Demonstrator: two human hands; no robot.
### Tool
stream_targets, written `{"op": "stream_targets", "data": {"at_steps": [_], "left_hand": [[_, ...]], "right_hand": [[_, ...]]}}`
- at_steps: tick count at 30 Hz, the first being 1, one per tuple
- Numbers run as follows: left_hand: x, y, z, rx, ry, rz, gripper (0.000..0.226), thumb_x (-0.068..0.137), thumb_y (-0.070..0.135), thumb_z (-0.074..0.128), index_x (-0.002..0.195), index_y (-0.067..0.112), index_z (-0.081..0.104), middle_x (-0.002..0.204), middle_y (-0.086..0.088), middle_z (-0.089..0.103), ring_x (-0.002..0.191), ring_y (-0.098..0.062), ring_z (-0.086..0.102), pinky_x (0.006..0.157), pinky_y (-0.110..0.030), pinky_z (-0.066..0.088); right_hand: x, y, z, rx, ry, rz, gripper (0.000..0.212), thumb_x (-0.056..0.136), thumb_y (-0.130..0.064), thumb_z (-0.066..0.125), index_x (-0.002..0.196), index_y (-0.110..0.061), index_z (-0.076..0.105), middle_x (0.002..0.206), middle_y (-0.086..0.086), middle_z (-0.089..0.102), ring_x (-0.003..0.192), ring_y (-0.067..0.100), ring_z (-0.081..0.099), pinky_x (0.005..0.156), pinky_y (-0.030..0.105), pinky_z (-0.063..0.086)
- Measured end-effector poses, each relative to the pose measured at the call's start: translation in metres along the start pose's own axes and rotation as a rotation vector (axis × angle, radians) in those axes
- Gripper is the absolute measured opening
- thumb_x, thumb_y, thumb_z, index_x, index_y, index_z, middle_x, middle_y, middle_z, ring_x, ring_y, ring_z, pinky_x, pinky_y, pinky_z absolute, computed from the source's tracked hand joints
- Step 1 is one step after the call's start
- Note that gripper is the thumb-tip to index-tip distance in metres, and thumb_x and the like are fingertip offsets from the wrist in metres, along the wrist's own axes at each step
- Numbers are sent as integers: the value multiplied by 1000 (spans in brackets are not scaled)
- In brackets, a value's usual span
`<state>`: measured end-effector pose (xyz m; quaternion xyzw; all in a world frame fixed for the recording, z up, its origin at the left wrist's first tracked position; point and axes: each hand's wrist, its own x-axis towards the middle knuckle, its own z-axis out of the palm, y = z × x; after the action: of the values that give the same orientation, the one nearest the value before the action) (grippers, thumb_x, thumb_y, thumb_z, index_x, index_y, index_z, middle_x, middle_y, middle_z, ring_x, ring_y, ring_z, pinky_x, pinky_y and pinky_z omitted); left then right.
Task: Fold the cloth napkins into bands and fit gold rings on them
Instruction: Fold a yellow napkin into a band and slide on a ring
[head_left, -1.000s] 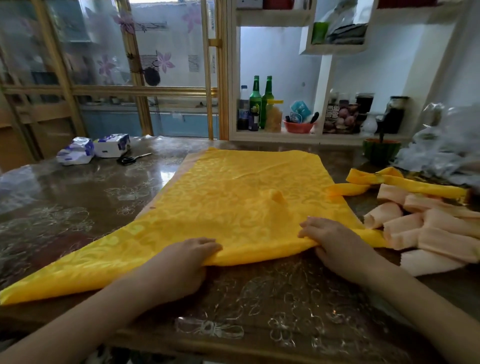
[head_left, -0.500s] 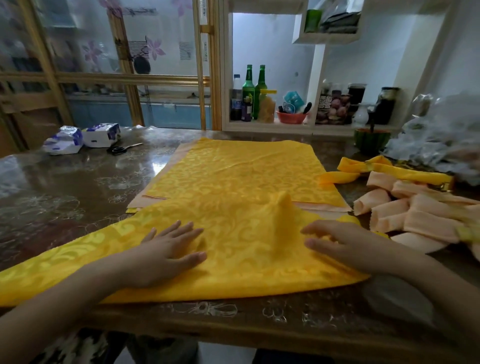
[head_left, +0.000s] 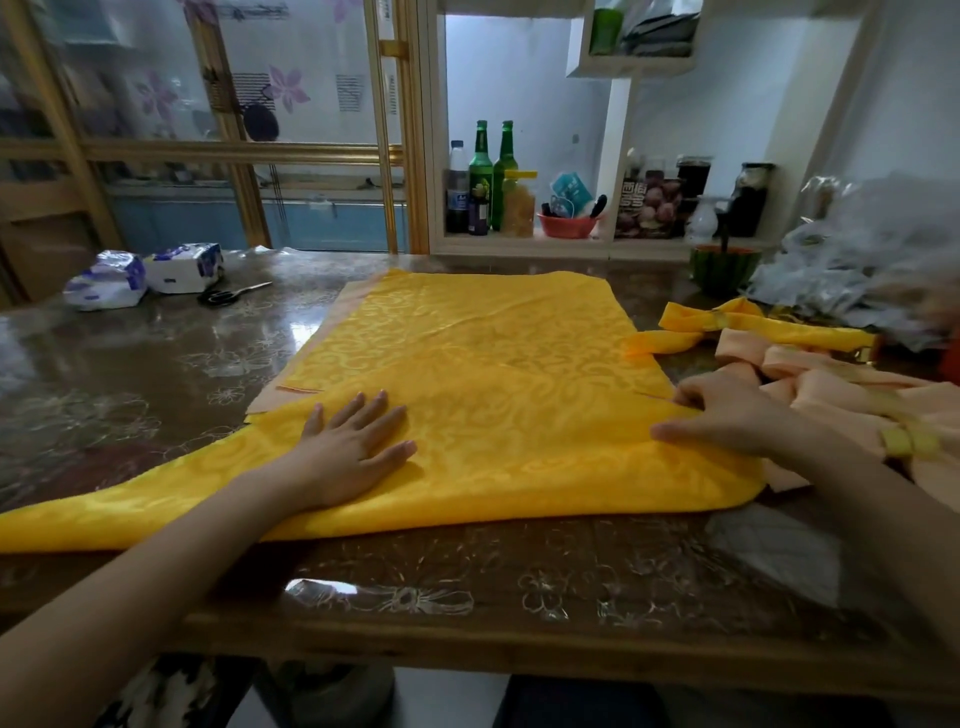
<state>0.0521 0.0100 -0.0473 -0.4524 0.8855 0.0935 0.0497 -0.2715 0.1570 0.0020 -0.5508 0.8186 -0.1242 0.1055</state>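
1. Yellow napkin (head_left: 493, 332): lies on the glossy table (head_left: 156, 364), near part folded over; the slick fabric may slide and skew the fold.
2. Left hand (head_left: 358, 447): flat, fingers spread, pressing the fold.
3. Right hand (head_left: 727, 421): fingers bent at the fold's right edge; a pinch cannot be confirmed.

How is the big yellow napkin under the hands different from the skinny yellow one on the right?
The napkin is spread wide, with only one big fold; the band is folded long and narrow. The left hand presses the napkin flat and the right hand grips its edge; nobody touches the band. The napkin lies near the front; the band lies farther back. Both are the same shiny yellow patterned cloth.
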Motion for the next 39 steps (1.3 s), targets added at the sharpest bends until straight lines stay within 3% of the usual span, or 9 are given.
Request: {"op": "stream_targets", "data": {"at_steps": [3, 7, 12, 15, 19, 24, 28, 34, 39], "left_hand": [[-1, 21, -3, 29, 110, -33, 73, 88, 66, 16, 150, 29, 6, 158, 3, -6, 145, -14, -11, 116, -47, -7], [-30, 63, 4, -223, 25, 308, 97, 63, 91, 15, 146, 41, 18, 155, 19, 5, 139, 5, -6, 117, -35, -4], [-41, 85, 12, -52, 47, 366, 59, 94, 51, 35, 148, 37, 15, 156, 18, 6, 143, 1, -1, 119, -39, -1], [-38, 84, 10, -158, 33, 348, 46, 100, 35, 27, 146, 26, 29, 155, 13, 18, 143, -2, 12, 119, -38, 8], [-49, 88, 1, -458, -83, 244, 42, 96, 44, 29, 116, 23, 59, 117, 6, 60, 111, -15, 55, 97, -29, 40], [-62, 101, -1, -384, -223, 400, 60, 85, 57, 21, 142, 39, 28, 142, 31, 18, 130, 15, 10, 112, -18, 7], [-38, 76, -2, -131, -65, 155, 82, 74, 68, 9, 148, 33, 15, 157, 13, 3, 144, -6, -6, 117, -43, -7], [-15, 63, 15, -53, -65, 116, 63, 93, 59, 18, 149, 35, 4, 157, 9, -8, 144, -12, -11, 115, -48, -11], [-7, 67, 16, -43, -73, 148, 65, 90, 63, 16, 148, 38, 0, 157, 9, -12, 144, -13, -15, 114, -49, -14]], "right_hand": [[10, 8, 13, -100, -21, 4, 27, 86, -42, 62, 81, -18, 51, 87, 3, 55, 72, 10, 47, 60, 25, 37], [7, 11, 1, -77, -120, 69, 33, 82, -51, 63, 80, -21, 49, 82, -4, 51, 72, 8, 46, 59, 22, 35], [-4, 11, -23, 16, -341, 96, 38, 73, -58, 66, 81, -22, 57, 85, -4, 47, 74, 10, 43, 63, 24, 36], [-16, 15, -37, -39, -396, 73, 36, 81, -43, 67, 106, -19, 59, 97, -5, 50, 85, 9, 49, 70, 24, 43], [-32, 21, -56, -154, -317, -25, 16, 88, -37, 62, 96, -24, 62, 95, -6, 58, 82, 6, 51, 67, 20, 41], [-45, 17, -39, -466, -304, 140, 33, 81, -29, 68, 111, -28, 54, 112, -3, 54, 97, 13, 52, 77, 25, 47], [-50, -29, 18, -166, 54, -244, 41, 94, -37, 51, 133, -24, 43, 140, -2, 44, 123, 16, 45, 98, 30, 38], [-37, -69, 72, -160, -242, -463, 62, 96, -54, 28, 151, -30, 12, 159, -4, 0, 146, 11, -2, 117, 32, -1], [-39, -62, 73, -201, -251, -429, 68, 92, -62, 23, 151, -33, 4, 158, -7, -8, 145, 8, -9, 118, 34, -6]]}}
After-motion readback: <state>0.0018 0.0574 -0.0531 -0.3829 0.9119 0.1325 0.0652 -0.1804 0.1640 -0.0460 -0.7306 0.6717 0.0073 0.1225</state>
